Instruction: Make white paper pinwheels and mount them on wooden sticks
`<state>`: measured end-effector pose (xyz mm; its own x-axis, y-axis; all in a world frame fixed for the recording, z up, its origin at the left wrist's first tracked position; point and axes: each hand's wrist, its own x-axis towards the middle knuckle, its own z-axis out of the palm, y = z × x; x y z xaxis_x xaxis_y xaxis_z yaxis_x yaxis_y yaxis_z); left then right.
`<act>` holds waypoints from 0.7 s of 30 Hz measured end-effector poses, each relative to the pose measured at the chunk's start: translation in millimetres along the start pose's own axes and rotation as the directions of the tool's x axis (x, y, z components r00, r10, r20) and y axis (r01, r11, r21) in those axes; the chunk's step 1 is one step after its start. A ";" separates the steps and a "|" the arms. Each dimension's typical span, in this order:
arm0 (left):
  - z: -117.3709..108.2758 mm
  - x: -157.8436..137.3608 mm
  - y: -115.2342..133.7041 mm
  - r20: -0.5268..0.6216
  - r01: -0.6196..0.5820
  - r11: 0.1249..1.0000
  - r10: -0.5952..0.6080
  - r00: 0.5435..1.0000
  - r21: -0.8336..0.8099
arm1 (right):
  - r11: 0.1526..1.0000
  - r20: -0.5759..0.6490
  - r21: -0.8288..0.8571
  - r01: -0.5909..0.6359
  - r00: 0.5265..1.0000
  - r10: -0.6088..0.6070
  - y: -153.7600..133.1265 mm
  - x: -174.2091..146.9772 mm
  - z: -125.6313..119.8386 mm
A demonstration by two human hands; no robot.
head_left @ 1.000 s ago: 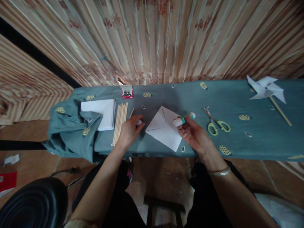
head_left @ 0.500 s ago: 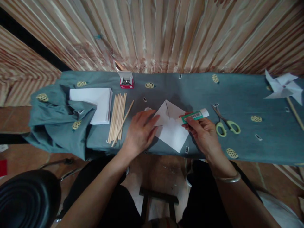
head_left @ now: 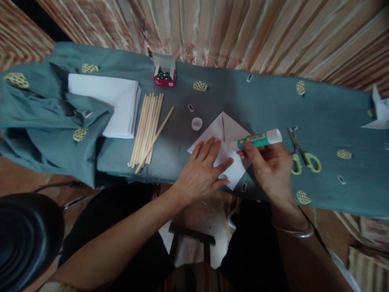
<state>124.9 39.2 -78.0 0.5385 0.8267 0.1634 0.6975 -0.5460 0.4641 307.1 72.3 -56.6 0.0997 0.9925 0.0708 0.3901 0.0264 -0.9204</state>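
Observation:
A square of white paper [head_left: 240,129], cut in from its corners, lies at the middle of the cloth-covered table. My left hand [head_left: 202,170] rests on its left and lower part with the fingers spread, hiding some of it. Held in my right hand [head_left: 269,168] is a green and white glue stick [head_left: 261,139], its uncapped tip pointing left at the middle of the paper; I cannot tell whether it touches. The white glue cap [head_left: 197,123] sits on the cloth just left of the paper. Green-handled scissors [head_left: 304,154] lie right of my right hand.
Left of the paper lie several wooden sticks [head_left: 147,127] and a stack of white paper [head_left: 124,95]. An opened red box [head_left: 164,77] of small metal pieces stands behind them. A paper pinwheel [head_left: 381,109] is at the far right edge. A black stool [head_left: 27,239] is at lower left.
My left hand has moved right and flattened onto the paper, leaving the glue cap in plain sight. The glue stick has come over the paper's middle. The whole view has shifted.

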 end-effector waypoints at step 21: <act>1.3 -0.2 1.4 -0.011 0.014 0.999 -0.014 1.000 -0.029 | 0.884 0.048 -0.429 0.186 0.982 -0.183 -2.5 -2.9 6.5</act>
<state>126.4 38.1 -78.6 0.5232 0.8358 0.1667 0.6910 -0.5305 0.4911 299.9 70.1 -57.0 -0.0177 0.9755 0.2191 0.7561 0.1564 -0.6354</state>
